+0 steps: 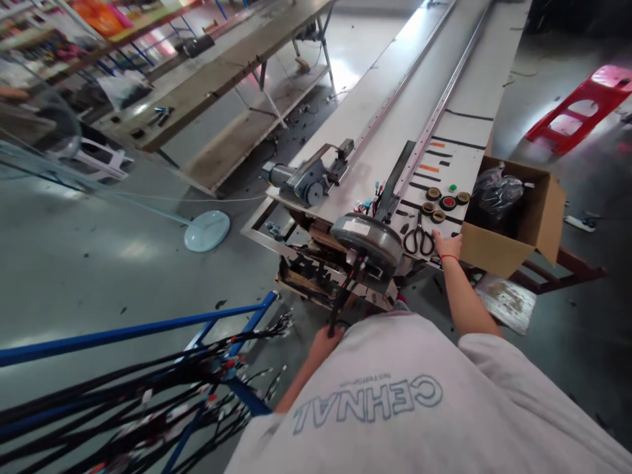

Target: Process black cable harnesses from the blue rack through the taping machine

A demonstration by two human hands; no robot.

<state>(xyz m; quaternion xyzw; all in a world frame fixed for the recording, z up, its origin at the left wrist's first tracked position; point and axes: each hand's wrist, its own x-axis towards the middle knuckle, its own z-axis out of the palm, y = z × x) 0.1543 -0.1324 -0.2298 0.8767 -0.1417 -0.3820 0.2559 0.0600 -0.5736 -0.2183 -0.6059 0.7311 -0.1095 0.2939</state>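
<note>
My left hand (328,340) is low beside my shirt, its fingers closed round a black wire harness (343,294). The harness runs up to a round grey taping machine (368,238) at the table's near end. My right hand (448,245) rests on the near table edge, with thumb and fingers apart and no object visible in it. Just left of it lie black-handled scissors (419,238). Several tape rolls (448,203) and short black and orange tape strips (428,168) are on the tabletop beyond.
A cardboard box (498,253) with a plastic-bagged black bundle stands right of the table (380,85). Another motorised device (311,178) sits at the left corner. Black harnesses (172,375) hang on a blue rack (143,332) at lower left. A red stool (577,112) is far right.
</note>
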